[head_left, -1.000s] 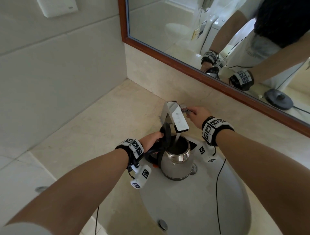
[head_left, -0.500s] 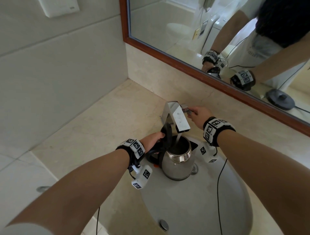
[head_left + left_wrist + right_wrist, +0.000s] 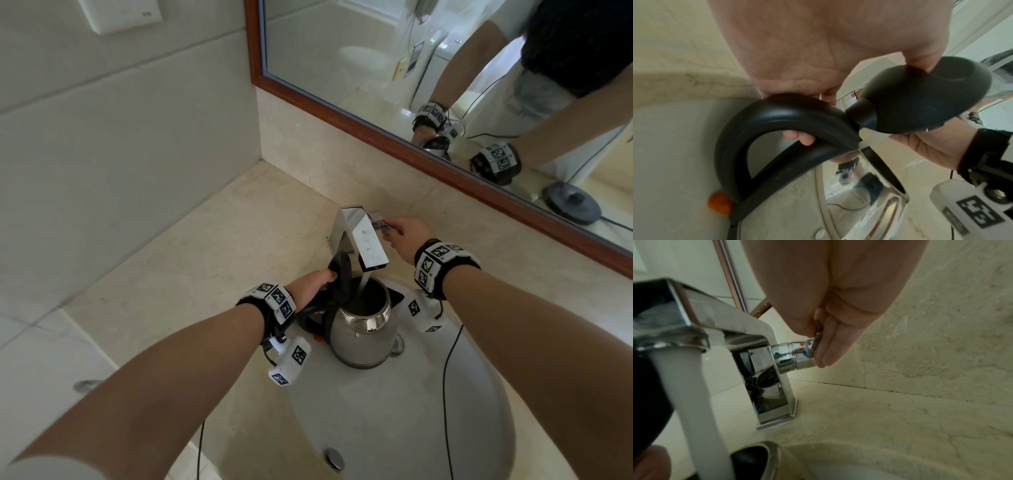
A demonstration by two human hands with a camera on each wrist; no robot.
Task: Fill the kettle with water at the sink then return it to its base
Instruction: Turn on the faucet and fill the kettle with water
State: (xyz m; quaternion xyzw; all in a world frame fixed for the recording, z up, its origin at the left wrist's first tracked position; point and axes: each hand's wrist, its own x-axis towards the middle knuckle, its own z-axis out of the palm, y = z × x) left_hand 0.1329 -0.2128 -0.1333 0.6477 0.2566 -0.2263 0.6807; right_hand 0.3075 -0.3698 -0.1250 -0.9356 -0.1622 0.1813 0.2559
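Head view: we hold the kettle (image 3: 361,329) upright in the sink (image 3: 394,428), left hand (image 3: 310,284) gripping its handle (image 3: 777,113), right hand (image 3: 409,233) pinching the tap knob (image 3: 801,353). We should shut off before overflow.

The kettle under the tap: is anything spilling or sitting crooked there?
Nothing stands out. The kettle stands upright in the sink, lid flipped open, and the water falls straight into its mouth. The left hand grips the handle; the right hand holds the tap knob.
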